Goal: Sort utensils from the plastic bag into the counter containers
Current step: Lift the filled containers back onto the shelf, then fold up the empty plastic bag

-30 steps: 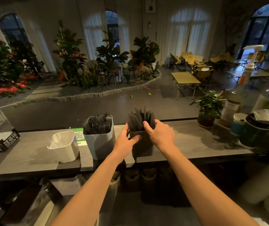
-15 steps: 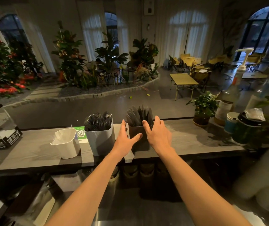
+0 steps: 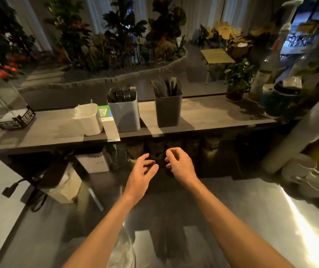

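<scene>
Three containers stand in a row on the raised grey counter [image 3: 212,115]. The dark grey one [image 3: 168,111] holds black wrapped utensils, the light grey one [image 3: 124,115] is packed with black utensils, and the white one [image 3: 88,121] looks empty. My left hand [image 3: 140,174] and my right hand [image 3: 179,165] hover side by side below the counter's front edge, over the steel worktop. Their fingers hang loosely curled and hold nothing. A clear plastic bag [image 3: 122,250] lies crumpled on the worktop between my forearms.
A potted plant [image 3: 236,82], syrup pump bottles [image 3: 266,70] and lidded tubs [image 3: 282,97] crowd the counter's right end. White cups and saucers [image 3: 307,175] sit on the steel worktop at right. A black sign holder [image 3: 14,120] is at far left, a cable and napkin box [image 3: 62,182] below.
Both hands let go of the dark grey container and pulled back down below the counter edge. The camera tilted downward, bringing the steel worktop and bag into view.
</scene>
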`<state>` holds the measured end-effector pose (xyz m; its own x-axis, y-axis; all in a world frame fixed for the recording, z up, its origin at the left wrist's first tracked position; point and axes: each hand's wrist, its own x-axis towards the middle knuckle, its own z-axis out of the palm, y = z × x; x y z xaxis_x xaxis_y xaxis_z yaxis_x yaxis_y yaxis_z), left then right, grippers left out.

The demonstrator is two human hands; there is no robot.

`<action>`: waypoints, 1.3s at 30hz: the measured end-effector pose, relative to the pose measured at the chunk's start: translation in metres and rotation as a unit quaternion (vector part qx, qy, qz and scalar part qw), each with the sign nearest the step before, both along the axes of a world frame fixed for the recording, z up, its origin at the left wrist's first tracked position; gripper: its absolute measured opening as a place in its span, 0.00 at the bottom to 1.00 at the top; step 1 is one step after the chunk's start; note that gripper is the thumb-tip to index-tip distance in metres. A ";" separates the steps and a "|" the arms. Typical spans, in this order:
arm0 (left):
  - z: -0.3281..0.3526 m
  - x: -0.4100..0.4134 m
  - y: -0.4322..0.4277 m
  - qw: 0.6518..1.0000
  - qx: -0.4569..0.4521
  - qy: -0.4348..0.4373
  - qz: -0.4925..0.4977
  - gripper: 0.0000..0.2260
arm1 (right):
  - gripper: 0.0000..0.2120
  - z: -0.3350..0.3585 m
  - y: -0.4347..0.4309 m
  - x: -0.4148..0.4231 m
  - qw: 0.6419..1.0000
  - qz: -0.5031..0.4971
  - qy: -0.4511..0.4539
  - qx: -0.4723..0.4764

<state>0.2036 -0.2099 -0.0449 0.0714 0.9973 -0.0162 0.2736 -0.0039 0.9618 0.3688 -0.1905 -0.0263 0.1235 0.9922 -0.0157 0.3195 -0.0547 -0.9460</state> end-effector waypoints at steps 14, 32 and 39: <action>-0.116 -0.103 -0.133 0.981 -0.124 0.109 0.096 0.13 | 0.06 -0.126 -0.120 -0.101 0.983 0.079 0.035 -0.163; -0.182 -0.188 -0.149 0.928 -0.236 0.222 0.185 0.16 | 0.04 -0.199 -0.119 -0.182 0.916 0.156 -0.095 -0.358; -0.165 -0.180 -0.131 0.956 -0.210 0.121 0.166 0.04 | 0.15 -0.180 -0.106 -0.178 0.934 0.067 -0.006 -0.350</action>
